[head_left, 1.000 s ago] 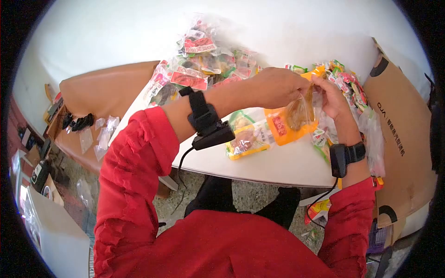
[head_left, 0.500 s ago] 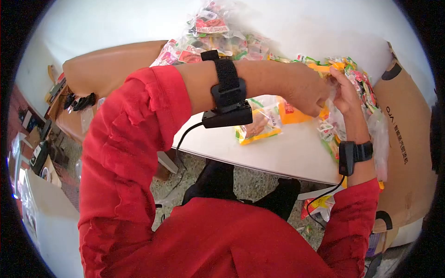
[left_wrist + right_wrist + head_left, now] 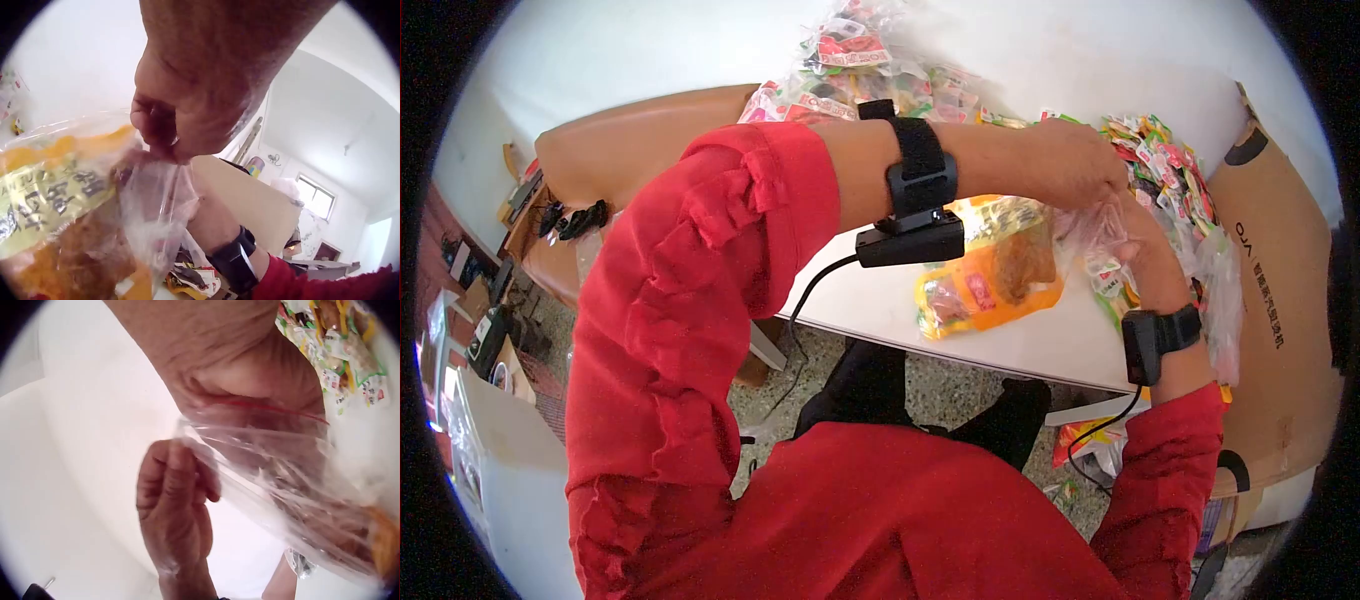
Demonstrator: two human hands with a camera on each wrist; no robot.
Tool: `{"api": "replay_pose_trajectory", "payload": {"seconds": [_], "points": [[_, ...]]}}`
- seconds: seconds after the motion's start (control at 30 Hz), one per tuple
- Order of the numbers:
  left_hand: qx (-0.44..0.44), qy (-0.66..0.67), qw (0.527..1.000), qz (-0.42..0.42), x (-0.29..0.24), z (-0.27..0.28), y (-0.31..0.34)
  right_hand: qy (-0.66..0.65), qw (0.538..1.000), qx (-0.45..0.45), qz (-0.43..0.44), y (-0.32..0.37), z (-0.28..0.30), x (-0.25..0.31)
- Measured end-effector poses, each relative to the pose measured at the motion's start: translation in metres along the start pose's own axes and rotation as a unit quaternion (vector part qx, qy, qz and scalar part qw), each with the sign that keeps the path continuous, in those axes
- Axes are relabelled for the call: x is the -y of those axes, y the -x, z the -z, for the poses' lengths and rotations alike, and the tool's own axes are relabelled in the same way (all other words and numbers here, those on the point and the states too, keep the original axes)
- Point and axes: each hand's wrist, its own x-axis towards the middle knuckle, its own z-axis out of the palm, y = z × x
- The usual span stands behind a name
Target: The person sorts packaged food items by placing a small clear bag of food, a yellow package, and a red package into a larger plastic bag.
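A clear plastic zip bag [image 3: 250, 434] with a red seal line stretches between both hands. My left hand [image 3: 1075, 165] pinches the bag's edge with curled fingers, shown close up in the right wrist view. Just below and right of it, my right hand [image 3: 1145, 240] holds the bag, its fingers partly covered by the clear film. An orange food packet [image 3: 990, 290] with brown food in its window is below the hands, over the table. In the left wrist view, a yellow label [image 3: 56, 194] on a packet shows through clear plastic beside the left hand.
Bagged snack packets [image 3: 855, 55] are heaped at the back of the white table [image 3: 850, 320]. A second pile of small packets [image 3: 1165, 165] lies at the right, beside a tall cardboard box [image 3: 1280, 300]. The brown seat [image 3: 640, 130] stands at the left.
My left hand has moved right and slightly up toward the right hand. The orange packet now shows more fully beneath it, and the clear bag spreads between the hands.
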Motion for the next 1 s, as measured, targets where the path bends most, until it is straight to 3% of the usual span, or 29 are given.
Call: {"api": "replay_pose_trajectory", "payload": {"seconds": [0.13, 0.23, 0.33, 0.4, 0.43, 0.5, 0.53, 0.6, 0.63, 0.67, 0.73, 0.8, 0.87, 0.93, 0.97, 1.0], "points": [[0.025, -0.016, 0.999, 0.027, -0.011, 0.0, -0.013, -0.097, 0.993, 0.046, 0.048, -0.021, 0.055, -0.057], [0.012, -0.033, 0.999, -0.017, -0.011, -0.014, -0.013, -0.056, 0.997, 0.052, -0.028, -0.034, 0.043, -0.068], [0.053, -0.04, 0.998, 0.02, -0.011, -0.016, -0.007, -0.033, 0.997, 0.031, -0.067, -0.02, 0.025, -0.057], [0.084, 0.003, 0.996, 0.015, -0.004, -0.015, -0.001, 0.096, 0.988, 0.015, -0.119, 0.002, -0.001, -0.032], [0.085, 0.002, 0.996, 0.012, 0.002, -0.014, 0.002, 0.096, 0.988, 0.013, -0.117, 0.004, -0.008, -0.028], [0.175, -0.002, 0.985, 0.005, 0.015, -0.014, 0.005, 0.3, 0.94, -0.004, -0.165, 0.006, -0.016, -0.024], [0.186, -0.012, 0.982, -0.013, 0.022, -0.015, 0.007, 0.299, 0.94, -0.005, -0.164, 0.003, -0.011, -0.027], [0.157, -0.068, 0.984, -0.05, 0.034, -0.018, 0.01, 0.459, 0.877, 0.007, -0.144, -0.005, -0.003, -0.034], [0.126, -0.122, 0.981, -0.084, 0.038, -0.019, 0.011, 0.459, 0.877, 0.006, -0.143, -0.004, -0.004, -0.035], [0.126, -0.124, 0.981, -0.085, 0.041, -0.022, 0.008, 0.396, 0.912, 0.043, -0.099, -0.003, -0.007, -0.037], [0.058, -0.081, 0.993, -0.07, 0.037, -0.018, -0.006, 0.331, 0.94, 0.069, -0.049, -0.008, -0.006, -0.044], [0.048, -0.074, 0.995, -0.054, 0.033, -0.028, -0.007, 0.196, 0.968, 0.153, 0.042, -0.022, 0.013, -0.063], [0.034, -0.023, 0.999, -0.015, 0.036, -0.037, 0.003, 0.401, 0.91, -0.007, -0.103, -0.031, -0.008, -0.055], [-0.026, 0.03, 0.999, 0.027, 0.041, -0.04, 0.012, 0.445, 0.885, -0.103, 0.095, -0.03, -0.016, -0.061], [-0.023, 0.03, 0.999, 0.015, 0.044, -0.04, 0.016, 0.444, 0.883, -0.115, 0.099, -0.033, -0.015, -0.071], [-0.043, 0.055, 0.997, 0.046, 0.047, -0.04, 0.02, 0.341, 0.903, -0.206, 0.163, -0.04, -0.011, -0.085]]}}
